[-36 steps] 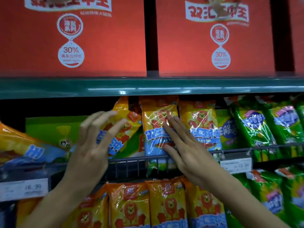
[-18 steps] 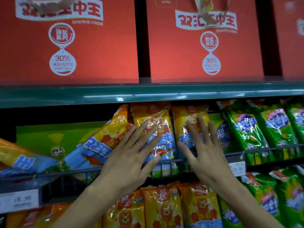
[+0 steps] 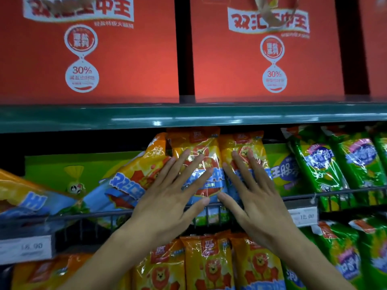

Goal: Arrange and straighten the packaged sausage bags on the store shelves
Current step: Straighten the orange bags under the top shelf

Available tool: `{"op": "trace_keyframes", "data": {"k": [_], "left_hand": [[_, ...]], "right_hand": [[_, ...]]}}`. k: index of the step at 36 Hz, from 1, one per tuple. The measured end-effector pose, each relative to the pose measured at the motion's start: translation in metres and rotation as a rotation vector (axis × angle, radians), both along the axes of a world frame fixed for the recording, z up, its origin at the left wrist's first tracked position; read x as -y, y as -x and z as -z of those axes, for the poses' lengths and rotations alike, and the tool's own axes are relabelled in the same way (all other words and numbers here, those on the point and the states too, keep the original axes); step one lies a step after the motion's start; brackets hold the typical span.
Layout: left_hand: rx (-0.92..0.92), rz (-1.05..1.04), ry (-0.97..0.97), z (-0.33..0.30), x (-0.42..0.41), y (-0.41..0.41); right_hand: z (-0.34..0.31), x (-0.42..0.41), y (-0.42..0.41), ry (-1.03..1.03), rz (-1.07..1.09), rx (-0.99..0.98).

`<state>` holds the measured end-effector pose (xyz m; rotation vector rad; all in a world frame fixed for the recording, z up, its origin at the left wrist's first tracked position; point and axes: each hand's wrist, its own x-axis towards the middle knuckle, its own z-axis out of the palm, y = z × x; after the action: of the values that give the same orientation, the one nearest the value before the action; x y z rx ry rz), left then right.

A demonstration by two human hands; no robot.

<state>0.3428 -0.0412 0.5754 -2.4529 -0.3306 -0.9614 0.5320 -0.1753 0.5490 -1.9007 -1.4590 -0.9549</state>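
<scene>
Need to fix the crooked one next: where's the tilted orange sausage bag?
Head view, left of centre: the tilted orange bag leans against the upright orange bag, just left of the left hand.

single head-worn wide-angle view, aimed straight ahead and tilted a bit upward at the shelf edge (image 3: pixel 188 117), set pretty close, both forearms seen reaching in from the bottom, straight lines bowed toward the borders

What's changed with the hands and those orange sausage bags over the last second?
The left hand moved right from the tilted orange bag onto the upright orange bag. The right hand shifted right from that bag onto the neighbouring orange bag. Both press flat, gripping nothing. The tilted bag leans as before; the green bags stayed put.
</scene>
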Motion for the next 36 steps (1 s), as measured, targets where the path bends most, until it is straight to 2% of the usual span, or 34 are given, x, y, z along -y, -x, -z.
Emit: {"op": "trace_keyframes", "data": {"k": [3,5,8,10,13,17,20,27,32,34,36], "left_hand": [[-0.051,0.052,0.016,-0.001,0.002,0.009],[-0.007,0.123,0.042,0.002,0.007,0.018],[0.223,0.291,0.023,0.009,0.011,0.042],[0.386,0.320,-0.070,0.011,0.006,0.062],[0.490,0.150,-0.013,0.002,-0.004,0.088],[0.343,-0.190,0.298,-0.010,-0.020,0.102],[0.307,-0.241,0.335,-0.011,-0.031,0.105],[0.508,0.119,0.154,0.017,-0.044,0.114],[0.635,0.401,0.106,0.020,-0.044,0.118],[0.680,0.474,0.146,0.012,-0.036,0.117],[0.718,0.536,0.268,0.004,-0.029,0.117]], "right_hand": [[-0.004,0.005,0.000,0.014,-0.048,-0.003],[-0.005,0.009,-0.001,-0.031,-0.145,-0.053],[-0.002,0.013,0.001,-0.167,-0.273,-0.138],[0.000,0.010,0.010,-0.226,-0.288,-0.064],[0.003,0.000,0.032,-0.213,-0.377,0.026],[0.002,-0.016,0.058,-0.089,-0.416,0.007],[0.002,-0.026,0.066,-0.058,-0.363,-0.006],[0.005,-0.030,0.064,-0.081,-0.377,-0.057],[0.006,-0.032,0.066,-0.071,-0.359,-0.050],[0.005,-0.032,0.068,-0.070,-0.359,-0.054],[0.002,-0.031,0.071,-0.082,-0.384,-0.051]]}}
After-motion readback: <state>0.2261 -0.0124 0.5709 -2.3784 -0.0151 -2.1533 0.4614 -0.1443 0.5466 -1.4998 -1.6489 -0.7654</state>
